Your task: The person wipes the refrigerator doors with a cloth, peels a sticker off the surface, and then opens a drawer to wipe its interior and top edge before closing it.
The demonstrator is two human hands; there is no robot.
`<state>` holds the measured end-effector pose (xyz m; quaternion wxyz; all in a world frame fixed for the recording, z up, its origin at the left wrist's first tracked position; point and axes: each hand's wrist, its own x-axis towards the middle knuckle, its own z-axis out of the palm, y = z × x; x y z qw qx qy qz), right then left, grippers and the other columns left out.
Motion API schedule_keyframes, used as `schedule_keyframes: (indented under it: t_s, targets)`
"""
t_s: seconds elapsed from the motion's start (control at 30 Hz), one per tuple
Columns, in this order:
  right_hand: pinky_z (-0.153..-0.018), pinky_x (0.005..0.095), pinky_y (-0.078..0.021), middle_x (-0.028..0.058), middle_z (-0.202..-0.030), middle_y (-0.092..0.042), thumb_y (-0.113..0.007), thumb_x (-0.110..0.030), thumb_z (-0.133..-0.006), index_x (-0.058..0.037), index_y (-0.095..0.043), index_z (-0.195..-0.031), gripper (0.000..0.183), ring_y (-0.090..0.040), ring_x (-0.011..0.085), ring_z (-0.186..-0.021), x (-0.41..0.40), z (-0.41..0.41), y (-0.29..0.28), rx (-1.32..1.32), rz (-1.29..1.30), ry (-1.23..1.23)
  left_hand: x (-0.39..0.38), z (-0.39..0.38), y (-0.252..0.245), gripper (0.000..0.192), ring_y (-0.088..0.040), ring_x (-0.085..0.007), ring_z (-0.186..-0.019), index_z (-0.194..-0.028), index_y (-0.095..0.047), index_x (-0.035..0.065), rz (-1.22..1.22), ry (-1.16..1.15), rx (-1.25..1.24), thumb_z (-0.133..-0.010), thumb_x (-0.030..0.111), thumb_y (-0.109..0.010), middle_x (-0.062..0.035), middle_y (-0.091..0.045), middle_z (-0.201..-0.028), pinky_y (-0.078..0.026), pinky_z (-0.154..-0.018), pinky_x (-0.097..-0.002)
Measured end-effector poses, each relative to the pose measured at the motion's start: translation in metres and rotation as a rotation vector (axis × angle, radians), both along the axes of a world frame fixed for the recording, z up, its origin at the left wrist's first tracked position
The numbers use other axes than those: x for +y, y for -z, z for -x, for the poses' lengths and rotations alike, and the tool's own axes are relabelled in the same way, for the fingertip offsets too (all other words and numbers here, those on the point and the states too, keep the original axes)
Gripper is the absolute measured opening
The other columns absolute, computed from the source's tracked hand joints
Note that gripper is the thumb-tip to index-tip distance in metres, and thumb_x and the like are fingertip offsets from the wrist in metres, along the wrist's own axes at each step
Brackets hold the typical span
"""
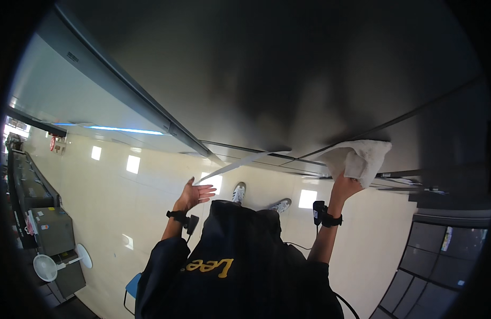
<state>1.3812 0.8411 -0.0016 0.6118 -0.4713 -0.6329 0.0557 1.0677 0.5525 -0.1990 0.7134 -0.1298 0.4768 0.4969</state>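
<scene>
A white cloth (375, 157) is bunched in my right hand (347, 187) and lies against a large dark glossy panel (229, 79), which looks like an appliance front with seams. My left hand (195, 194) is held out with its fingers spread and nothing in its palm. Just above it, a thin pale strip (241, 162) slants from near my thumb up to the panel's lower part. Whether the thumb touches that strip is unclear. Both wrists wear black straps with small devices.
A grey vertical edge (129, 91) borders the panel on the left. Grey cabinets (52, 231) and a white fan (46, 267) stand at far left, with a blue chair (133, 285) behind me. Dark panelled units (433, 263) are at right. Pale glossy floor (157, 207) lies below.
</scene>
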Motion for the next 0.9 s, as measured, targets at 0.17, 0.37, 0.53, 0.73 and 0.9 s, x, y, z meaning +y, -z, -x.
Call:
schedule_keyframes:
  t_s: [0.17,0.37,0.53,0.73,0.9]
  targets:
    - [-0.080,0.0280,-0.0421,0.0102,-0.096,-0.062,-0.058,-0.001,-0.075,0.0038,-0.062,-0.090,0.016,-0.057,0.0182,-0.089,-0.018,-0.022,0.020,0.091,0.254,-0.257,0.017,0.011,-0.014,0.063,-0.062,-0.0237,-0.096,-0.115,-0.052,-0.0013,-0.113,0.129,0.206,-0.090,0.054,-0.034,-0.0152,-0.061,-0.109,-0.048,-0.076,-0.0288]
    - [-0.068,0.0262,-0.0433,0.0044,-0.078,-0.062,-0.048,0.001,-0.073,0.0039,-0.063,-0.083,0.018,-0.055,0.0118,-0.074,-0.063,-0.048,0.077,0.241,0.731,-0.319,0.029,0.008,-0.022,0.030,-0.056,-0.0087,-0.073,-0.093,-0.062,0.0017,-0.121,0.116,0.606,-0.083,0.030,-0.063,-0.0022,-0.061,-0.082,-0.045,-0.072,-0.0251]
    - [-0.064,0.0265,-0.0437,0.0030,-0.076,-0.060,-0.046,-0.001,-0.072,0.0059,-0.061,-0.089,0.024,-0.053,0.0118,-0.071,-0.087,-0.028,0.083,0.093,1.035,-0.491,0.040,0.009,-0.045,0.035,-0.056,-0.0088,-0.076,-0.096,-0.061,0.0009,-0.174,0.150,0.672,-0.087,0.035,-0.057,-0.0016,-0.061,-0.083,-0.045,-0.073,-0.0250]
    - [-0.068,0.0280,-0.0450,0.0079,-0.078,-0.062,-0.045,-0.001,-0.071,0.0055,-0.060,-0.093,0.028,-0.057,0.0153,-0.074,-0.095,-0.013,0.103,-0.111,1.155,-0.707,0.048,0.007,-0.051,0.044,-0.056,-0.0113,-0.081,-0.102,-0.059,0.0004,-0.136,0.173,0.794,-0.091,0.041,-0.046,-0.0039,-0.061,-0.088,-0.044,-0.072,-0.0255]
    - [-0.067,0.0269,-0.0439,0.0045,-0.078,-0.061,-0.045,-0.002,-0.072,0.0044,-0.061,-0.089,0.023,-0.056,0.0132,-0.074,-0.092,0.006,0.104,-0.062,1.242,-0.802,0.055,0.010,-0.045,0.045,-0.059,-0.0139,-0.076,-0.105,-0.057,0.0027,-0.146,0.036,0.623,-0.094,0.041,-0.035,-0.0062,-0.063,-0.086,-0.043,-0.066,-0.0255]
